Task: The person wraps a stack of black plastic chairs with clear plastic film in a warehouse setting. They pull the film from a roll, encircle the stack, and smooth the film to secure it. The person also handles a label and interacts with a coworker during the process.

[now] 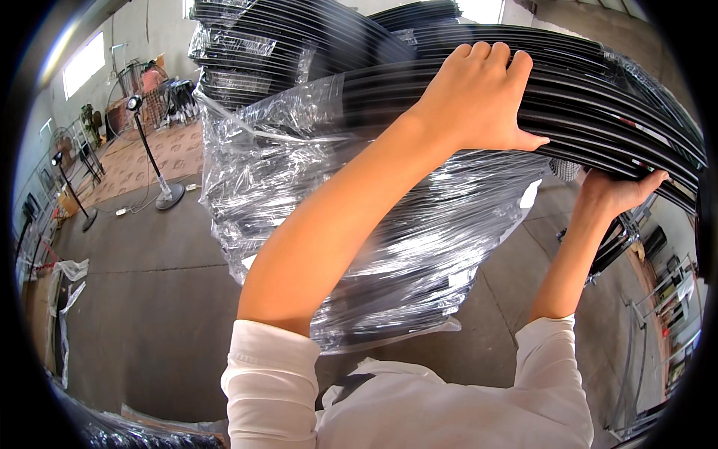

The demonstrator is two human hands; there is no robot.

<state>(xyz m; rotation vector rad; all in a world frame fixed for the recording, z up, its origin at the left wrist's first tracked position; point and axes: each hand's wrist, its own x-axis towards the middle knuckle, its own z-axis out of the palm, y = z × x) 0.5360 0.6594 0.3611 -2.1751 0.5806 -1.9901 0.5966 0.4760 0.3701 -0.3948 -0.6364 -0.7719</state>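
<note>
A bundle of long, curved black tubes (591, 108) stretches across the upper right at chest height. My left hand (482, 97) lies over the bundle from above, fingers curled round its far side and thumb along the near edge. Farther right, my right hand (617, 194) supports the same bundle from below, its thumb up along the near side; the rest of its fingers are mostly hidden. Beneath the tubes stands a big stack wrapped in clear plastic film (374, 247). More black tubes (299, 45) are piled on the stack at the back left.
Two black pedestal stands with round bases, one a tall stand (153, 161), are on the grey concrete floor (157, 314) at left, with cables beside them. A patterned brown sheet (142, 161) covers the floor behind. Metal frames (673, 292) stand along the right wall. Film-wrapped goods (142, 434) lie at lower left.
</note>
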